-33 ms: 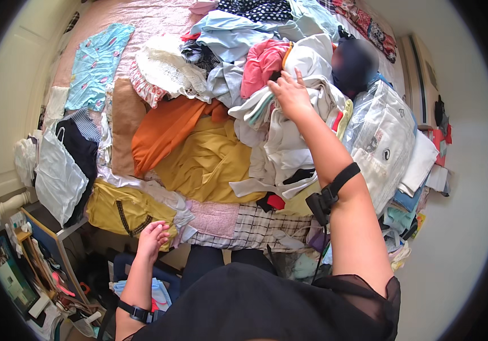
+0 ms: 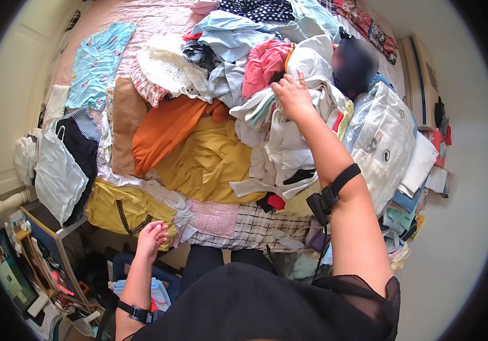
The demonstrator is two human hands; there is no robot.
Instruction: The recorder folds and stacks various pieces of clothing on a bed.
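Observation:
My right hand point(image 2: 293, 98) lies over the top of a heap of white clothes point(image 2: 289, 142), fingers spread and resting on the cloth, not visibly gripping it. A coral-pink garment point(image 2: 265, 63) lies just beyond its fingertips. Near the bed's front edge hovers my left hand point(image 2: 153, 237), its fingers loosely bent and nothing seen in them. Beside it is a mustard garment with a dark trim point(image 2: 127, 210). Between the hands spread a larger mustard-yellow cloth point(image 2: 213, 162) and an orange garment point(image 2: 167, 133).
Clear plastic packages point(image 2: 383, 142) lie right of my right arm. A cream lace garment point(image 2: 173, 65) and light-blue clothes point(image 2: 230, 40) are heaped farther back. At left lie a patterned blue garment point(image 2: 99, 65) and a white camisole point(image 2: 59, 173). A cluttered desk point(image 2: 42, 256) stands lower left.

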